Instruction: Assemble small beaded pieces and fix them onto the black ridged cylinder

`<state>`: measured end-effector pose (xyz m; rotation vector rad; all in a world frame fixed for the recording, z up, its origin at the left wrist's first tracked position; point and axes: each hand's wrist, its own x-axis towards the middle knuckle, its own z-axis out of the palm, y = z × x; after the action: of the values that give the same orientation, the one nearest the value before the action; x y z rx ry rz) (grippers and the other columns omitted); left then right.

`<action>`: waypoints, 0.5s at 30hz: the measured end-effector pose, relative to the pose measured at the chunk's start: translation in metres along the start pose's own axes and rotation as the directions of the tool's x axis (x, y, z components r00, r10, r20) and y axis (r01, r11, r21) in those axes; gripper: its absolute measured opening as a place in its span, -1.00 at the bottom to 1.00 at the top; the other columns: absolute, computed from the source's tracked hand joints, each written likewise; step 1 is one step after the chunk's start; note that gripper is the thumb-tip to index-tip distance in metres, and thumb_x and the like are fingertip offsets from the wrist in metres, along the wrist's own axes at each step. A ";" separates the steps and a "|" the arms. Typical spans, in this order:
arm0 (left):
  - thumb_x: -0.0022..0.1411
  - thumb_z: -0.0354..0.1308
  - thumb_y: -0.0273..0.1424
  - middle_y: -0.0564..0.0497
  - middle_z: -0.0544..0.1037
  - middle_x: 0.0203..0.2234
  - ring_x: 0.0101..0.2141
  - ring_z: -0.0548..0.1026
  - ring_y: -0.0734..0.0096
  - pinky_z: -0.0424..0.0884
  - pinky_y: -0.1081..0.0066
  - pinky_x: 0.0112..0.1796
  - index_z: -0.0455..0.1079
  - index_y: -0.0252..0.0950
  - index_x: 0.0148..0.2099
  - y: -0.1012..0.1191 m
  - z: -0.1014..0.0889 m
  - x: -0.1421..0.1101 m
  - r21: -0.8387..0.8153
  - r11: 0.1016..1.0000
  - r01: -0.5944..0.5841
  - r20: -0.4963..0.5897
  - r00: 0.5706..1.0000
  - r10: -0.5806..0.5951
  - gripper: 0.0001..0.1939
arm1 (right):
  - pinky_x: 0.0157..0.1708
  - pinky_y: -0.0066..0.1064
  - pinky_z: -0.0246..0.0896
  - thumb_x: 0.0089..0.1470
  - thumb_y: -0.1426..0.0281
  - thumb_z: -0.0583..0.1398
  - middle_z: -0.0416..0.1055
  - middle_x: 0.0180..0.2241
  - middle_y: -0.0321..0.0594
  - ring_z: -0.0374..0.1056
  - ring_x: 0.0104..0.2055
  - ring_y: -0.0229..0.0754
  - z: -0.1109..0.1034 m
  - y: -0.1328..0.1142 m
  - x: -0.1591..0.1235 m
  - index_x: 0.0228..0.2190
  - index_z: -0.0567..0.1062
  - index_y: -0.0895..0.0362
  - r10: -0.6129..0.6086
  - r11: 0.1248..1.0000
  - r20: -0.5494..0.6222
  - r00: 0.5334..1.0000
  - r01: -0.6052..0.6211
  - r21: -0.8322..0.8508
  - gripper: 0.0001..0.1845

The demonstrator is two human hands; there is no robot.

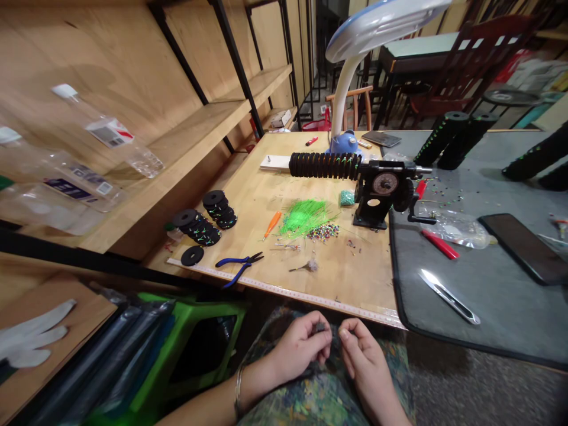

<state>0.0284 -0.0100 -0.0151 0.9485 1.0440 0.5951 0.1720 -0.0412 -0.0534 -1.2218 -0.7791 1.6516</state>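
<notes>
While held low over the lap, just below the table [310, 278] edge: left hand [302, 349] curled, fingertips pinching a small dark piece [320, 327]; right hand [361, 349] closed beside it, fingertips nearly touching the left's, contents too small to tell. On the table above: blue pliers [239, 263], green strands [306, 216], beads [323, 232], black discs [208, 222], a winding machine [377, 192].
</notes>
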 end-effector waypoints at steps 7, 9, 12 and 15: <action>0.03 0.18 -0.41 0.19 0.33 -0.63 -0.64 0.28 0.60 0.17 0.55 -0.57 0.23 -0.28 -0.32 -0.001 0.000 -0.002 0.014 1.000 -0.020 0.002 1.000 0.020 -0.82 | -0.74 -0.63 -0.36 0.01 -0.06 0.21 -0.07 -0.77 -0.64 -0.23 -0.75 -0.46 0.000 0.000 0.001 -0.42 0.28 0.08 0.003 1.000 -0.003 1.000 -0.003 0.016 -0.53; 0.01 0.16 -0.43 0.20 0.32 -0.65 -0.65 0.28 0.59 0.18 0.54 -0.58 0.25 -0.29 -0.34 -0.001 0.000 -0.002 0.040 0.999 -0.009 -0.006 1.000 0.010 -0.85 | -0.75 -0.62 -0.37 0.00 -0.07 0.21 -0.07 -0.77 -0.65 -0.22 -0.75 -0.46 0.000 0.001 0.001 -0.42 0.28 0.08 0.011 1.000 0.006 1.000 -0.011 0.012 -0.52; 0.03 0.09 -0.43 0.20 0.29 -0.70 -0.67 0.24 0.58 0.18 0.53 -0.59 0.24 -0.28 -0.40 -0.001 0.001 -0.001 0.049 0.999 -0.005 -0.009 1.000 0.006 -0.93 | -0.75 -0.62 -0.37 0.00 -0.08 0.21 -0.06 -0.76 -0.64 -0.23 -0.75 -0.46 -0.001 0.002 0.001 -0.43 0.27 0.08 0.020 1.000 0.015 1.000 -0.021 0.022 -0.52; 0.03 0.07 -0.46 0.20 0.27 -0.68 -0.64 0.22 0.58 0.17 0.53 -0.56 0.25 -0.28 -0.42 -0.001 0.000 0.000 0.083 0.995 -0.063 -0.041 0.997 0.067 -0.97 | -0.75 -0.61 -0.37 0.03 -0.06 0.20 -0.05 -0.77 -0.64 -0.23 -0.75 -0.46 -0.001 0.003 0.000 -0.42 0.27 0.08 0.016 1.000 0.030 0.999 -0.016 0.014 -0.54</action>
<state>0.0287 -0.0106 -0.0158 1.0484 1.0868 0.6330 0.1717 -0.0420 -0.0563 -1.1983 -0.7761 1.6896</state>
